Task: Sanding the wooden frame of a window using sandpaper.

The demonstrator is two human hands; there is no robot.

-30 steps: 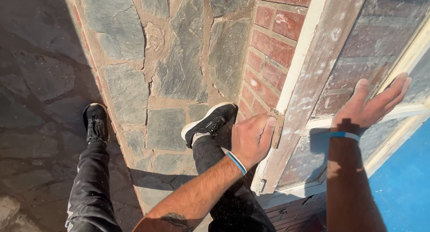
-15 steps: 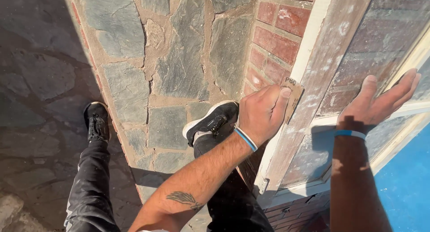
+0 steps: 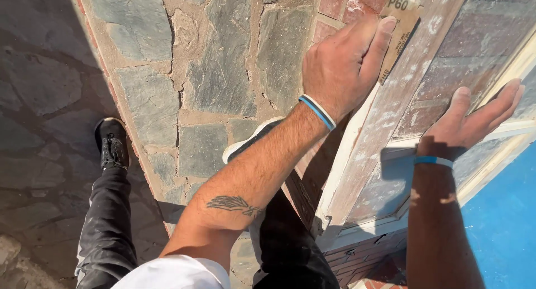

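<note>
My left hand (image 3: 346, 63) presses a folded sheet of brown sandpaper (image 3: 399, 35) against a worn white wooden frame strip (image 3: 379, 127) beside a window. The fingers lie flat over the paper, holding it to the wood high on the strip. My right hand (image 3: 474, 121) rests open and flat on the glass pane (image 3: 441, 60), fingers spread, holding nothing. Both wrists wear blue bands.
A stone-faced ledge (image 3: 206, 88) and a red brick wall edge (image 3: 335, 1) lie left of the frame. My black shoes (image 3: 111, 144) and dark trousers stand on stone paving below. A blue surface (image 3: 502, 222) fills the lower right.
My left hand has slid the sandpaper up along the wooden strip, from low near the sill to high on it. My right hand has stayed on the glass.
</note>
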